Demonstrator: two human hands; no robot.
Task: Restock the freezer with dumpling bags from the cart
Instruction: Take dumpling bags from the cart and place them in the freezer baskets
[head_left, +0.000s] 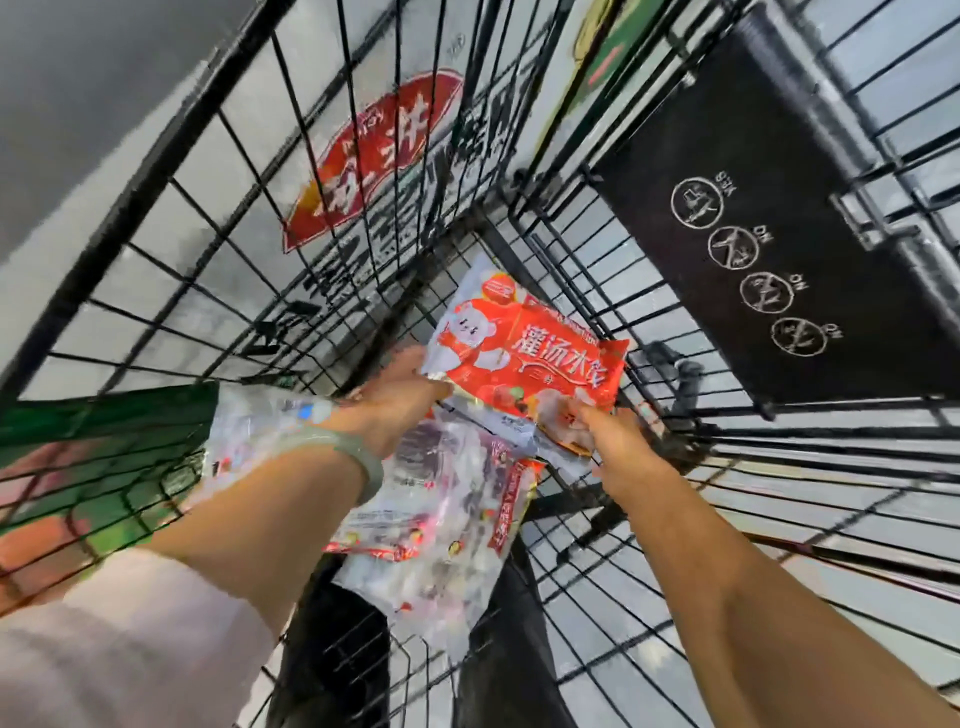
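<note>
In the wire cart (142, 202), over other slack bags (447, 519), the red dumpling bag (540, 364) looks light, floppy and slick, best held at its edges: the left hand (395, 405) grips its left edge, the right hand (618, 447) pinches its near corner

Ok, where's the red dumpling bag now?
Head view, centre: the red dumpling bag is inside the wire cart, gripped by the left hand at its left edge and the right hand at its lower corner.

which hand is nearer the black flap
Right. The right hand is below and left of the flap; the left hand lies farther left, across the red bag.
</note>
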